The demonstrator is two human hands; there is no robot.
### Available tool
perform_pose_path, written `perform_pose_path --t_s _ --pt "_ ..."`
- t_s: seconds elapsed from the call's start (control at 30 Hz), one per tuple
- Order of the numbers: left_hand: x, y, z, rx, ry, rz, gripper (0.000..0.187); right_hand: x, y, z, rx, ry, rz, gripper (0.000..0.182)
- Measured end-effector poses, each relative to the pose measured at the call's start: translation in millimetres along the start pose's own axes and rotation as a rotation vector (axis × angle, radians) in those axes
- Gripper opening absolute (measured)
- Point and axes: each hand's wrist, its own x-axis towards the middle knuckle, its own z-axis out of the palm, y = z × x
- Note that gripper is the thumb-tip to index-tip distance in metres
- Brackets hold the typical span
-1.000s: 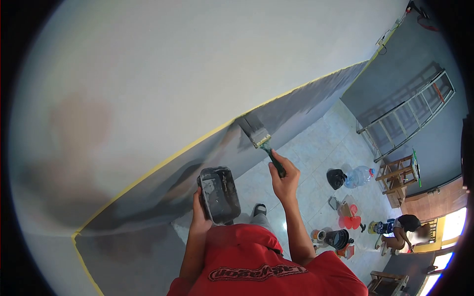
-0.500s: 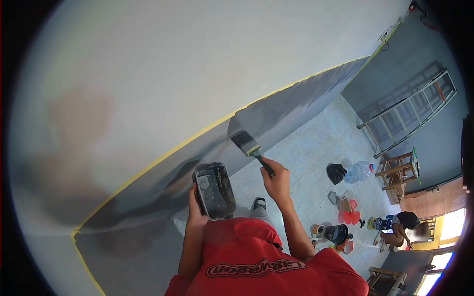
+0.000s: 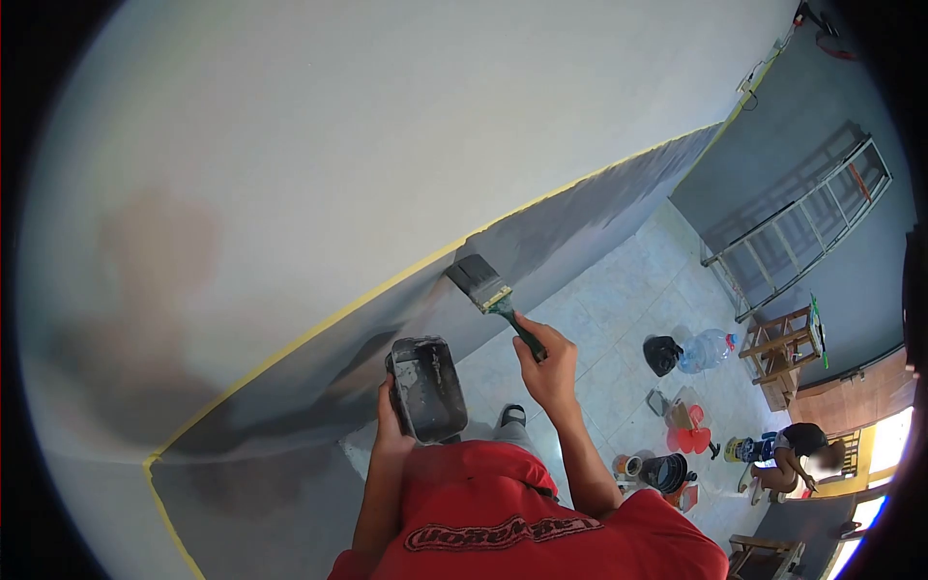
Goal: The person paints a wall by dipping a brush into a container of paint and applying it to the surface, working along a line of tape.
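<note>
Just under the yellow tape [image 3: 401, 277], at the grey band [image 3: 599, 201]'s upper edge, apparently cutting in with the brush [image 3: 498, 298], clamped by its handle in the right grip [image 3: 551, 367]. Near it, holding the tray [image 3: 447, 391], clasped in the left grip [image 3: 391, 425]. Seems to call for steady stroking, clear of the tape.

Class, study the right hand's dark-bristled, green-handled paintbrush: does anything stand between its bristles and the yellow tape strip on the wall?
Nothing visible does: only grey-painted wall shows between the green-handled paintbrush and the yellow tape strip. The black rectangular tray in the left hand sits off to one side, outside that gap.
</note>
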Motion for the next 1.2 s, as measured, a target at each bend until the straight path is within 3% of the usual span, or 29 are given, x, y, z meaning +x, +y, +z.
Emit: perform_pose_path --t_s 0.33,0.63,0.73,0.83,0.93,1.03,1.2 --pt "3 -11 -14 -0.014 -0.027 -0.025 0.052 5 -15 0 0.005 0.09 -0.012 0.036" --pt "-4 -8 1 0.086 0.042 0.016 0.057 7 -3 -10 -0.046 -0.05 -0.054 0.033" --pt "4 -11 1 0.021 -0.015 0.012 0.056 4 -7 -20 -0.027 -0.014 0.042 0.033" --pt "14 -11 -9 0.031 0.014 0.023 0.055 4 2 -10 0.038 0.129 -0.048 0.03" --pt "4 -12 -15 0.005 0.042 -0.043 0.052 0 13 10 0.028 0.057 0.091 0.032" --pt "4 -10 -7 -0.017 -0.029 -0.016 0.052 -19 61 50 0.029 0.008 0.033 0.032" --pt "12 -11 -19 -0.071 0.009 0.01 0.051 -69 139 73 -0.177 -0.282 0.135 0.033"
